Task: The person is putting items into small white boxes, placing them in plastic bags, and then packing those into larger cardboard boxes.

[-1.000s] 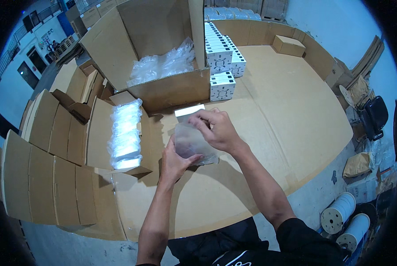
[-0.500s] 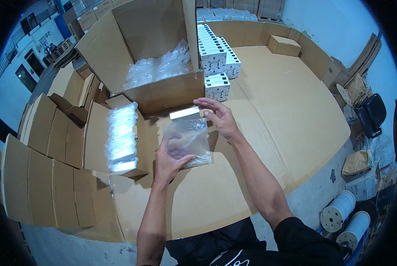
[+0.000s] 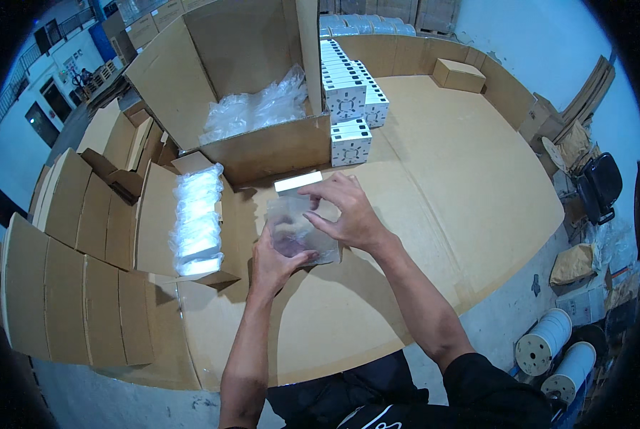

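My left hand [image 3: 273, 263] grips a clear plastic bag [image 3: 300, 239] low on its left side, thumb across the front. The bag stands over the brown cardboard tabletop [image 3: 470, 186]. Just beyond its upper edge shows a white box [image 3: 296, 183]; I cannot tell whether it is inside the bag or behind it. My right hand [image 3: 348, 211] hovers at the upper right of the bag, thumb and fingers curved apart, with nothing visible between them. To the left, an open carton [image 3: 155, 222] holds a row of plastic-wrapped white boxes [image 3: 197, 218].
A large open carton [image 3: 270, 151] full of clear plastic bags [image 3: 255, 107] stands ahead. Right of it are stacked white printed boxes [image 3: 350, 101]. Brown cartons [image 3: 69, 286] line the left side. A small brown carton [image 3: 458, 75] sits at the far right, by the cardboard rim.
My right hand has moved left and slightly down, from beside the white box to over the bag's upper right. My left hand keeps its grip on the bag.
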A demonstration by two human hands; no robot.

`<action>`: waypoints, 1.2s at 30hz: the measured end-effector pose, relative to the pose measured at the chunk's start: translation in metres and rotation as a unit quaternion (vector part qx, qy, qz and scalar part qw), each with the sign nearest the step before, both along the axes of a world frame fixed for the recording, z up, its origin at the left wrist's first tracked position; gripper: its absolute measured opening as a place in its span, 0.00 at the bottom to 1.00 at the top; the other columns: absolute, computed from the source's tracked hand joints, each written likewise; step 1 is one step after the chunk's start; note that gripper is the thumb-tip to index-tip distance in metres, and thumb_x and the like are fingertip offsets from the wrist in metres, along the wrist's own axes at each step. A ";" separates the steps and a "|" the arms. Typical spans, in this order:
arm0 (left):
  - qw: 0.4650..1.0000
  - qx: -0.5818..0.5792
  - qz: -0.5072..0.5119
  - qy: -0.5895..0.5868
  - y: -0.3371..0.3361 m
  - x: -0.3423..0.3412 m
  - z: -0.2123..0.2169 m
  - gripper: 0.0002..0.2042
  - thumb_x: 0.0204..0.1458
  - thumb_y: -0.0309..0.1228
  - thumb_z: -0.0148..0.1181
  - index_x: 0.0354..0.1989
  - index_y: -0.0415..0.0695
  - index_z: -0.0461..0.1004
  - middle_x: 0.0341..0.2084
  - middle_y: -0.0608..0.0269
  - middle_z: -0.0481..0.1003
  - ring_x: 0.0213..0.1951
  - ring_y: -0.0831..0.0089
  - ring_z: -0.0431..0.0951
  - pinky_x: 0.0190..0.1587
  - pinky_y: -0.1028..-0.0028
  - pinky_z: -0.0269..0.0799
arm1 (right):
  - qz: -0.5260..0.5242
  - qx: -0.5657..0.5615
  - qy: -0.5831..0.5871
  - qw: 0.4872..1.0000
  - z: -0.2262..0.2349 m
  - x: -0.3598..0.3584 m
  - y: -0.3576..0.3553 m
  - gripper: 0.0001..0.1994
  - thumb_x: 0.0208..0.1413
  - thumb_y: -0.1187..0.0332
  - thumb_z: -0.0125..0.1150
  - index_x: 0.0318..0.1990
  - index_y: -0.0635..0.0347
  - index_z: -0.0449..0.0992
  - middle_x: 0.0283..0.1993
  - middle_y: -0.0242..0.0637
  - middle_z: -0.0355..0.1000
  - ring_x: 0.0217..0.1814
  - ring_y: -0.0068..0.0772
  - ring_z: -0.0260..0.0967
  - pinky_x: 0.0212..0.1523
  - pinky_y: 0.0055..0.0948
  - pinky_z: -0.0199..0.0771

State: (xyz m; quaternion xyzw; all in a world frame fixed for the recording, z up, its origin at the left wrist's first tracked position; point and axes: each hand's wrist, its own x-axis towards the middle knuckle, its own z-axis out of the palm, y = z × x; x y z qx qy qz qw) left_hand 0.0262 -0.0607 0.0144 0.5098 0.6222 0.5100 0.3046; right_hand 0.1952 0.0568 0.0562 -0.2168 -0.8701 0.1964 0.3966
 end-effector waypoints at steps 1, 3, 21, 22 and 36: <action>1.000 -0.005 0.000 0.014 0.001 0.002 0.002 0.33 0.37 0.28 0.83 0.54 0.42 0.70 0.40 0.57 0.83 0.42 0.70 0.83 0.47 0.67 0.80 | -0.002 -0.009 -0.004 1.000 -0.002 0.000 0.000 0.20 0.49 0.65 0.74 0.52 0.53 0.81 0.38 0.29 0.79 0.44 0.32 0.72 0.55 0.37 0.65; 0.999 -0.013 0.002 0.029 0.001 0.003 0.006 0.33 0.37 0.28 0.83 0.54 0.42 0.71 0.40 0.56 0.83 0.42 0.70 0.84 0.47 0.67 0.80 | 0.003 -0.046 -0.027 0.999 0.006 -0.002 -0.004 0.20 0.50 0.65 0.73 0.52 0.53 0.81 0.37 0.30 0.79 0.42 0.32 0.73 0.55 0.37 0.65; 0.999 0.005 -0.030 -0.012 0.006 -0.003 -0.007 0.33 0.37 0.24 0.79 0.55 0.41 0.71 0.44 0.55 0.81 0.46 0.68 0.81 0.51 0.65 0.78 | 0.116 -0.056 -0.046 0.991 0.002 -0.011 0.008 0.11 0.53 0.66 0.68 0.43 0.59 0.86 0.35 0.44 0.82 0.33 0.43 0.79 0.45 0.37 0.78; 0.999 0.018 -0.032 -0.040 0.007 -0.003 -0.010 0.32 0.38 0.24 0.79 0.55 0.41 0.72 0.44 0.56 0.81 0.46 0.68 0.81 0.51 0.66 0.77 | 0.098 -0.023 -0.033 0.994 0.000 -0.011 0.008 0.11 0.53 0.65 0.69 0.43 0.59 0.86 0.37 0.43 0.83 0.34 0.42 0.80 0.46 0.37 0.78; 0.995 -0.021 -0.025 -0.091 0.008 -0.006 -0.010 0.30 0.43 0.26 0.78 0.57 0.37 0.72 0.47 0.57 0.80 0.49 0.70 0.80 0.54 0.67 0.76 | 0.125 -0.329 0.226 0.909 0.004 -0.010 0.015 0.15 0.72 0.64 0.49 0.48 0.66 0.79 0.34 0.34 0.77 0.40 0.25 0.74 0.47 0.27 0.75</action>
